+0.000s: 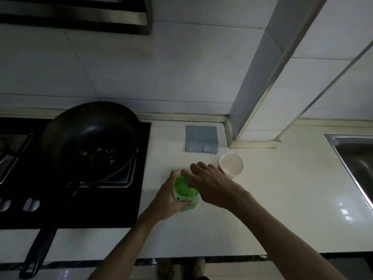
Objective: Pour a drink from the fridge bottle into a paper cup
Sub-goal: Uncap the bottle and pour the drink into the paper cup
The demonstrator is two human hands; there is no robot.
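Countertop [282, 209] in pale stone fills the lower middle of the frame, and on it, just left of centre, you keep the green bottle [184, 190] upright. Your left hand [165, 199] wraps around its body from the left. Your right hand [210, 186] comes over from the right with its fingers curled down around the bottle's top, hiding the cap. The paper cup [232, 164] stands open and upright just beyond your right hand. A grey cloth [201, 139] lies flat further back. A dark wok [90, 138] sits on the stove [113, 209] at left; a steel sink [355, 150] is at the right edge.
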